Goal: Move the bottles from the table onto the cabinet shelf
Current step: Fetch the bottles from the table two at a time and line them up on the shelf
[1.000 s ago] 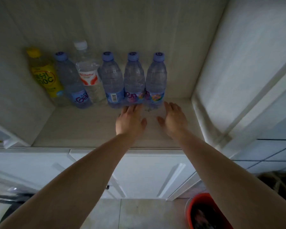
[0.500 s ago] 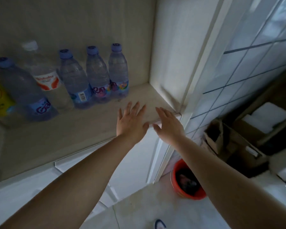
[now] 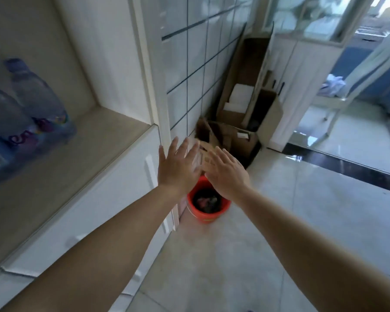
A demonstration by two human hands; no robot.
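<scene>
Clear water bottles with blue caps [image 3: 35, 102] stand on the cabinet shelf [image 3: 99, 140] at the left edge of the view, blurred by motion. My left hand [image 3: 178, 167] and my right hand [image 3: 226, 174] are stretched out side by side, clear of the shelf, fingers straight and spread. Neither holds anything. Both hover in front of the cabinet's right corner, above the floor. No table is in view.
A red bucket [image 3: 208, 204] with dark contents stands on the tiled floor by the cabinet's corner. Cardboard boxes [image 3: 239, 131] lean in the corner against the tiled wall. White cabinet doors [image 3: 113, 199] lie below the shelf. A doorway opens at right.
The view has swung right, away from the shelf. Both hands have drawn back off the shelf and moved right; only the rightmost bottles remain in view.
</scene>
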